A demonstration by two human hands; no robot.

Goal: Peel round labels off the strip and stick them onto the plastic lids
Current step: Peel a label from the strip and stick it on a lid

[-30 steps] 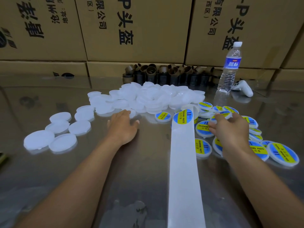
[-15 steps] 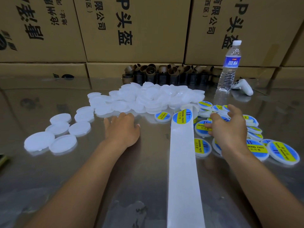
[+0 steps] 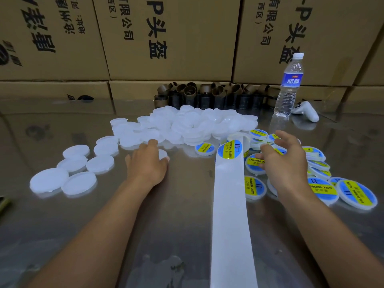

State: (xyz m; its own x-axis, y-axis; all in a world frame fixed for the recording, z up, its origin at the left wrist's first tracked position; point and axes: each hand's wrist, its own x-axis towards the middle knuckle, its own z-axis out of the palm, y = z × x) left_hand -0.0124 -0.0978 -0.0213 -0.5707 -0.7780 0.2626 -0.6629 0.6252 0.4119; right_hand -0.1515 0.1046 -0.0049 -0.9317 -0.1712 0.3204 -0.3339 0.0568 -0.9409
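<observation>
A white backing strip [image 3: 230,221] runs up the middle of the shiny table, with one round blue-and-yellow label [image 3: 230,151] at its far end. A pile of plain white plastic lids [image 3: 197,123] lies behind it. My left hand [image 3: 146,165] rests palm down at the near edge of the pile, covering a plain white lid [image 3: 163,153] that peeks out beside my fingers. My right hand [image 3: 287,163] hovers with fingers spread and holds nothing, just above the labelled lids [image 3: 356,194] spread to the right of the strip.
More plain lids [image 3: 79,165] lie scattered at the left. At the back stand brown cardboard tube cores [image 3: 207,94], a water bottle [image 3: 288,86] and a white controller [image 3: 307,112]. Stacked cardboard boxes [image 3: 166,38] wall off the far side.
My right hand has let go of a labelled lid among the others and spread its fingers. My left hand has slid slightly forward toward the pile, over a plain lid.
</observation>
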